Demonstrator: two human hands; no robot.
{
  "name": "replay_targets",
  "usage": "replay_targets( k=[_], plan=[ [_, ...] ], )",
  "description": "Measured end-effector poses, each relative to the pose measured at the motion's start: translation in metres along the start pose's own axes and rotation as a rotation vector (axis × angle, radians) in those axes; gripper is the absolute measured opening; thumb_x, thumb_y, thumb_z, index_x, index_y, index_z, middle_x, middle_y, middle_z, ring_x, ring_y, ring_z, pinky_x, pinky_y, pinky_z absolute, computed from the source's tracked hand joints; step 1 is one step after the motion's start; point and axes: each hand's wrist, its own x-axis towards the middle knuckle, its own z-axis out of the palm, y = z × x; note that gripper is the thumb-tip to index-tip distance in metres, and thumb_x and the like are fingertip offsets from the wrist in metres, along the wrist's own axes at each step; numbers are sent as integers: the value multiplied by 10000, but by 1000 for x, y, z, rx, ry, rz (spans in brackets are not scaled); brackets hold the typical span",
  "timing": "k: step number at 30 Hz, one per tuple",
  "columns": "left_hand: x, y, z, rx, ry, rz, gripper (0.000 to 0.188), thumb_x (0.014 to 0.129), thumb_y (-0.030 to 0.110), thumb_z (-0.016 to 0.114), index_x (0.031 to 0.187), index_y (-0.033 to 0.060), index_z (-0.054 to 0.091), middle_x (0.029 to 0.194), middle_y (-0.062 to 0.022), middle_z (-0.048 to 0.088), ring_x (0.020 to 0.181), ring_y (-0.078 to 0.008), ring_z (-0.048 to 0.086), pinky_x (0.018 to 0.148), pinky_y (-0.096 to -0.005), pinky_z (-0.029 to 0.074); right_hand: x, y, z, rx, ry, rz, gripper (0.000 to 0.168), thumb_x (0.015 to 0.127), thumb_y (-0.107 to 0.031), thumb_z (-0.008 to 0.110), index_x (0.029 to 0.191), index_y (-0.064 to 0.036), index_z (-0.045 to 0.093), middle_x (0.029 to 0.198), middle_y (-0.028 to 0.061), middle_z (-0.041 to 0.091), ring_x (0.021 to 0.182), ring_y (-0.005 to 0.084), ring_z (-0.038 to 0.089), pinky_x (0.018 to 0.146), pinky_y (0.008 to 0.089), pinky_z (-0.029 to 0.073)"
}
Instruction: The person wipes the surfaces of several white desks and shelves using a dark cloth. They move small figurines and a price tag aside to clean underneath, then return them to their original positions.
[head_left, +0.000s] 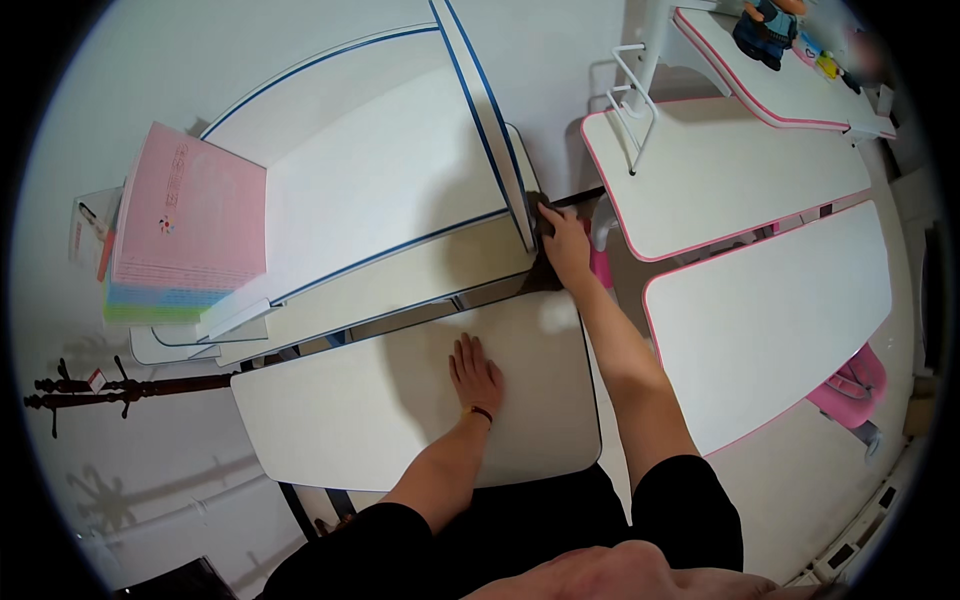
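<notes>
My right hand (562, 240) grips a dark brown cloth (540, 274) at the right end of the blue-edged white shelf panel (487, 112). Part of the cloth hangs below my fingers, beside the back right corner of the white desktop (337, 420). Flat on that desktop, right of its middle, lies my left hand (476, 375), palm down with nothing in it and a thin band at the wrist.
Pink, blue and green booklets (195, 210) are stacked at the left of the shelf. A dark wooden coat rack (150, 388) stands left. To the right are a pink-edged desk (772, 322), a figurine (765, 34) and a pink chair (855, 386).
</notes>
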Motion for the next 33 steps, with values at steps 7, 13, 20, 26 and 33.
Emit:
replay_targets(
  k=[7,13,20,26,33],
  plan=[
    [-6,1,-4,-39,52,-7,592,916,225,420,1454,16,286,1537,-167,234,1428,-319,201,1165,-475,133,-128,-23,-26,-193,-208,-79,527,714,-110,683,1233,-130,593,1319,85,514,1228,320,463,971,436,411],
    [-4,5,-11,-97,44,-18,579,911,218,446,1439,25,308,1543,-148,233,1434,-310,193,1167,-473,131,-195,-46,19,-384,-321,-422,452,769,-246,640,1204,-127,608,1412,40,462,1325,234,391,984,457,353],
    [-5,-2,-1,-64,18,-55,577,927,263,437,1450,53,313,1566,-106,194,1452,-278,146,1179,-441,101,-157,-9,-26,-502,-392,-433,547,742,-200,646,1282,-186,561,1458,53,405,1363,257,334,1119,507,225],
    [-5,0,-6,-160,74,-40,545,911,207,448,1419,36,348,1529,-127,265,1426,-293,211,1168,-441,150,-170,-30,-12,-662,-253,-234,531,773,-204,629,1295,-158,542,1455,55,397,1361,271,322,1038,499,291],
    [-10,-11,3,-165,173,2,532,906,212,478,1400,41,378,1516,-130,293,1408,-307,253,1158,-458,185,-195,-40,-18,-410,-518,-547,480,758,-98,577,1234,-161,587,1399,28,462,1325,241,383,988,446,337]
  ],
)
